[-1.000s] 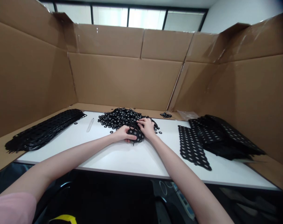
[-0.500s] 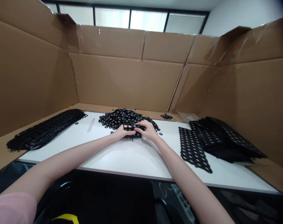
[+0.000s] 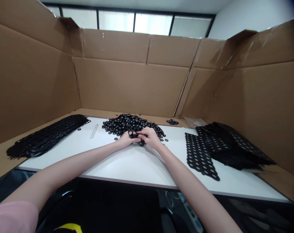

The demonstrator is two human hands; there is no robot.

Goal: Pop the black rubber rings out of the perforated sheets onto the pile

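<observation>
While left hand (image 3: 124,140) pinches the black holed sheet (image 3: 134,135) at its 9 o'clock, right hand (image 3: 150,138) pinches its 3 o'clock; sheet's mid-table (image 3: 127,161), ring pile (image 3: 129,123) at 12.

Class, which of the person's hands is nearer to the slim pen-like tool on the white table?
The left hand. It is to the right of the pen-like tool, with a gap between them; the right hand is farther right, beyond the left hand.
</observation>
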